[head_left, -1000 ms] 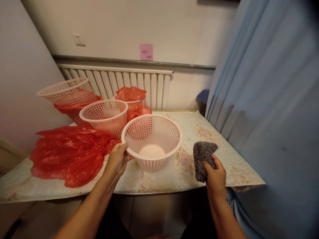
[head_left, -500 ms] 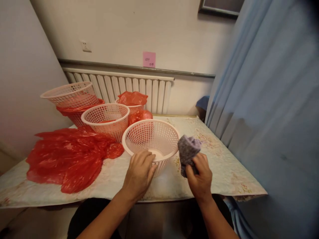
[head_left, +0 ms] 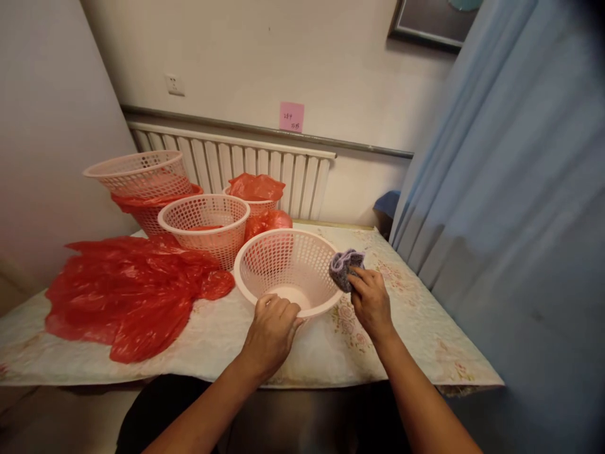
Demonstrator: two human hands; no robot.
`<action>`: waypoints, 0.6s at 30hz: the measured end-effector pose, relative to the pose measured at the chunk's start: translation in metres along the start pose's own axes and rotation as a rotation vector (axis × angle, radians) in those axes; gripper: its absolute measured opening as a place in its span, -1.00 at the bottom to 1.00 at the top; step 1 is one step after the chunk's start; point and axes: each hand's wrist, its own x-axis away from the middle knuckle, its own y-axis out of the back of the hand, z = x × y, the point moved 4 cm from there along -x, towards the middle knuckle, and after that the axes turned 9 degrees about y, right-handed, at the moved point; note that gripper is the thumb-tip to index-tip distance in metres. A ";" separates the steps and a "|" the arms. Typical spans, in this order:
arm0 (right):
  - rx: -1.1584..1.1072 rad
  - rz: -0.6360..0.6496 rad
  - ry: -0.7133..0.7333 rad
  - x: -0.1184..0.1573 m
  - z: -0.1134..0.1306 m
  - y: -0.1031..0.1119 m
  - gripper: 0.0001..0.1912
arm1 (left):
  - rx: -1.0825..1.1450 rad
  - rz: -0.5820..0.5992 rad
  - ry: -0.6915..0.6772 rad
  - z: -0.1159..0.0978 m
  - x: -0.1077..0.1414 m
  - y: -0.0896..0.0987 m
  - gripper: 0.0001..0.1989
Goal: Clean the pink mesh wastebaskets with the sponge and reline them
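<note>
A pale pink perforated plastic basket point(head_left: 307, 284) stands before me on the table. My left hand point(head_left: 274, 331) grips the near rim of it, fingers hooked over the edge and thumb outside. In my right hand point(head_left: 371, 299) is a bunched grey and purple cloth point(head_left: 346, 268), held against or very close to the basket's right rim. Part of the cloth is hidden by my fingers. Inside, the basket shows a bare bottom.
Left lies a crumpled red plastic bag point(head_left: 137, 296). Behind it are another pink basket point(head_left: 205, 221), a tilted basket point(head_left: 142, 173) on a red-lined one, and a bag-covered basket point(head_left: 258, 189). A blue curtain point(head_left: 472, 189) hangs right; a radiator point(head_left: 302, 176) lines the wall.
My right hand has lifted the cloth up and left to the basket's rim. My left hand has closed over the near rim. The view has shifted slightly.
</note>
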 end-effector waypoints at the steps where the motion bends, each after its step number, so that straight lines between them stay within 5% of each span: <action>1: 0.004 0.009 -0.030 -0.003 -0.009 -0.003 -0.59 | 0.010 0.008 -0.001 0.000 -0.001 0.001 -0.83; 6: 0.044 -0.034 -0.371 -0.013 -0.051 -0.007 -0.55 | 0.106 0.012 0.025 0.012 -0.003 0.010 -0.83; 11: 0.028 -0.139 -0.514 -0.026 -0.057 0.006 -0.54 | 0.219 -0.376 0.269 0.059 -0.001 0.032 -0.72; 14: 0.002 -0.031 -0.478 -0.043 -0.049 0.003 -0.53 | 0.346 -0.466 0.546 0.097 -0.008 0.036 -0.56; 18: 0.086 0.252 -0.416 -0.067 -0.041 -0.018 -0.50 | 0.784 -0.397 0.892 0.138 -0.029 0.020 -0.40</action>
